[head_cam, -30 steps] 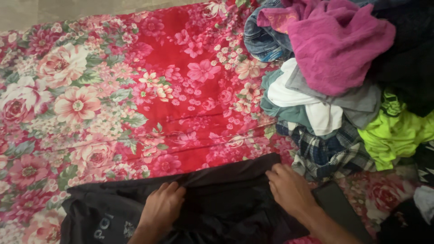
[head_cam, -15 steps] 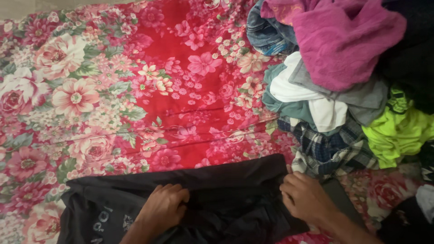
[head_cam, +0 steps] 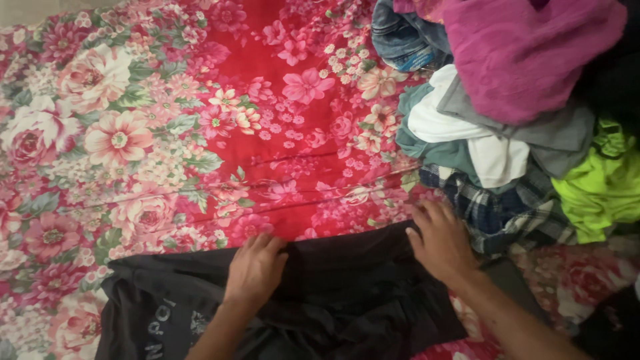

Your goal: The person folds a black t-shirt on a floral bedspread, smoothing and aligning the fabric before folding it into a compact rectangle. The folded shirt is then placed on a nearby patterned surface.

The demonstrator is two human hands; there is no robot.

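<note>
A black garment [head_cam: 333, 300] with pale lettering lies spread at the near edge of a red floral bedsheet [head_cam: 200, 133]. My left hand [head_cam: 255, 269] rests flat on the garment's far edge, fingers together, pressing the fold. At the garment's far right corner my right hand [head_cam: 440, 239] lies palm down, its fingers spread over the cloth next to a plaid item. Neither hand lifts the fabric.
A heap of clothes fills the right side: a magenta towel [head_cam: 527, 53], denim [head_cam: 400, 40], white cloth [head_cam: 480, 143], grey cloth [head_cam: 553, 137], a neon green top [head_cam: 600, 187] and a blue plaid shirt [head_cam: 507, 210]. A dark flat object [head_cam: 513, 287] lies by my right forearm.
Both hands have slid away from me along the black garment's far edge, and their fingers have flattened. The view has shifted slightly, with the pile now further right.
</note>
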